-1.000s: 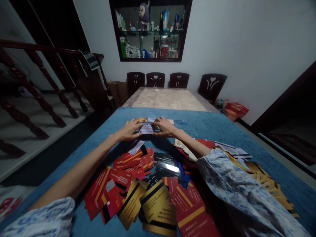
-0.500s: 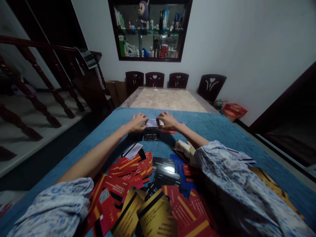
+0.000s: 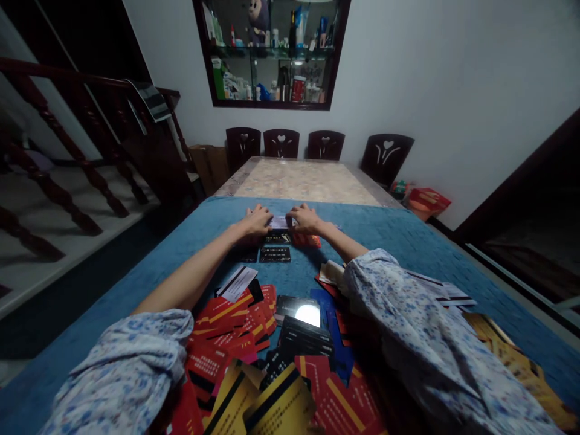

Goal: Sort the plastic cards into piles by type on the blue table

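Far out on the blue cloth, my left hand (image 3: 257, 221) and my right hand (image 3: 305, 219) grip the two ends of a white card (image 3: 280, 222). The fingers of both are curled in, and the fingertips are partly hidden. Just below the white card are a black card with gold marks (image 3: 277, 239) and a red card (image 3: 307, 240), the latter under my right hand. Nearer to me lies a black card with white print (image 3: 275, 254). Another dark card (image 3: 244, 253) rests to its left, below my left wrist.
Close to me spread loose red cards (image 3: 222, 320), gold cards (image 3: 281, 403), a glossy black stack (image 3: 304, 338) and blue cards (image 3: 343, 353). A white striped card (image 3: 237, 283) tops the red ones. More white cards (image 3: 446, 293) lie right. Beyond the blue cloth (image 3: 181, 241) is bare tabletop (image 3: 308, 178).
Both hands have shifted slightly away from me with the white card. More of the black and red cards below it now shows. The view has tilted a little.
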A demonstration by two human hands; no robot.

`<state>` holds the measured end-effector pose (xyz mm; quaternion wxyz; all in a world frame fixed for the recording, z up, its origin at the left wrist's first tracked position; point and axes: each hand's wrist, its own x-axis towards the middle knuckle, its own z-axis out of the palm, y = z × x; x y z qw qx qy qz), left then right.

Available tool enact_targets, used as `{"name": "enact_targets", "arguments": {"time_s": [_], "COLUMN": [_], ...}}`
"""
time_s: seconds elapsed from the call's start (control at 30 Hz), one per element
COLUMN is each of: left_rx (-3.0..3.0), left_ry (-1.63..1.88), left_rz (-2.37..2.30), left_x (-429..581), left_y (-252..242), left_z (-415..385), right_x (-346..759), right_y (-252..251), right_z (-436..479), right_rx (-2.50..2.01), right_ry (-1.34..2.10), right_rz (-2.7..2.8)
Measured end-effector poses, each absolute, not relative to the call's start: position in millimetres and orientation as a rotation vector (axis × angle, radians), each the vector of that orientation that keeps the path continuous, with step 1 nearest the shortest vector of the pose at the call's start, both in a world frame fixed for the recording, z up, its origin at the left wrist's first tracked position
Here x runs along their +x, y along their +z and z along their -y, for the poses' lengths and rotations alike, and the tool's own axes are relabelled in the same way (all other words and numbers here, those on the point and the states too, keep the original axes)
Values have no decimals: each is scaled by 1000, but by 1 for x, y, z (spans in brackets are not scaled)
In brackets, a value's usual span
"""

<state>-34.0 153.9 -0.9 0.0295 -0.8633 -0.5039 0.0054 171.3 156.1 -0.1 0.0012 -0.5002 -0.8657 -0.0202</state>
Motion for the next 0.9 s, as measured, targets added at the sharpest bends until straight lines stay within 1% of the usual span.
{"name": "enact_targets", "arguments": {"time_s": [0.43,0.9], "left_rx": [-2647,-2698], "left_ry": [107,55], "left_rz": [1640,1637], "left_x": [-29,-32], "left_y": [-13,-19], "left_z": [-176,-185], "right_x": [169,173], "right_y": [-12,-14], "right_z": [-175,-180], "right_rx": [-1610,-1581], "right_ry": [17,-1], "right_rz": [2714,2743]}}
